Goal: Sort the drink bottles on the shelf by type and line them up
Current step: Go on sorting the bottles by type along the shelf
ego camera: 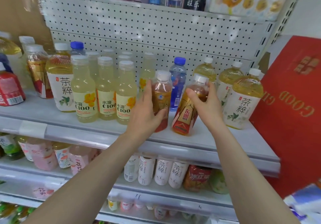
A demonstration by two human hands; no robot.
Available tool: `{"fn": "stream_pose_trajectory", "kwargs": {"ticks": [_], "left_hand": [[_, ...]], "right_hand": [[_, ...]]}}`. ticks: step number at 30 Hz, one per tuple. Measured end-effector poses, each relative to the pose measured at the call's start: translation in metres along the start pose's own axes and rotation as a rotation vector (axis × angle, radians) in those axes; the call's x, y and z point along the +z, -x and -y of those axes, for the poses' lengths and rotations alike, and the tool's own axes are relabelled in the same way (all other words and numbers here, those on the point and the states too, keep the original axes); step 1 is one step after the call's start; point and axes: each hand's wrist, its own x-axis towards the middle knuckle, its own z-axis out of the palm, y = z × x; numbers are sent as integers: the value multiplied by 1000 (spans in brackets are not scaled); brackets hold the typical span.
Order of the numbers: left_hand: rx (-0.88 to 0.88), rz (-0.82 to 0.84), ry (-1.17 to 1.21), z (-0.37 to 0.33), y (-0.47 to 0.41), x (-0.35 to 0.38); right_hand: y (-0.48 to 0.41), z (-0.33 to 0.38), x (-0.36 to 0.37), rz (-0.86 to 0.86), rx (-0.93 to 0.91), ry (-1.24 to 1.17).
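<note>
Shelf (52,112): grey board carrying mixed drink bottles.
Left hand (147,109): fingers curled round upright amber bottle (161,91), near shelf front.
Right hand (206,105): grips upper part of tilted amber bottle (184,119) (top leaning right).
Contents: amber liquid in both; pale C100 bottles (106,93) to the left, yellow tea bottles (243,102) to the right.

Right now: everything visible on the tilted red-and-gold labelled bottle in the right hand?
The clear plastic bottle with a red-and-gold label holds amber liquid under a white screw cap. It tilts, top leaning right, base near the front of the grey shelf; resting or lifted, unclear. The right hand grips its upper body, thumb across the front. Left of it stands a similar amber bottle in the left hand.
</note>
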Motion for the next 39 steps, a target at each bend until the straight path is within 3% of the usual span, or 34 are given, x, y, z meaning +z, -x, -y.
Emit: {"fn": "stream_pose_trajectory", "kwargs": {"ticks": [5, 10, 23, 39], "left_hand": [[-49, 100, 239, -7, 13, 9], [-95, 138, 327, -9, 14, 11], [-309, 15, 733, 11, 38, -87], [-500, -268, 659, 178, 147, -334]], "right_hand": [[4, -9, -2, -5, -20, -68], [11, -13, 12, 62, 94, -239], [26, 39, 39, 86, 81, -437], [157, 190, 266, 344, 38, -448]]}}
